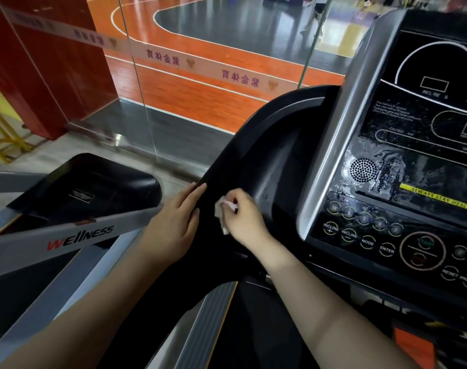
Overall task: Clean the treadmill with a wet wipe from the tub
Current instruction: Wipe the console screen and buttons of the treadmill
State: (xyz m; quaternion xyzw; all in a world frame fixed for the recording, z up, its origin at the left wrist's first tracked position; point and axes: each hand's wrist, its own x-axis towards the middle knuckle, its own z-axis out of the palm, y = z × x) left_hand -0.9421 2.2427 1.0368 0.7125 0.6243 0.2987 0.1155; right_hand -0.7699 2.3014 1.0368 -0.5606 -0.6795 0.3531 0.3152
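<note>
Wipe (221, 213) is pinched in the curled fingers of the right hand (243, 218) and pressed on the black handrail (228, 161) of the treadmill. Left hand (173, 222) lies flat with straight fingers just beside it, on the same handrail.

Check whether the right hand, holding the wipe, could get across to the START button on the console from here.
Probably yes. The right hand pinches the wet wipe on the black handrail, and nothing stands between it and the START button on the console's lower panel.
</note>
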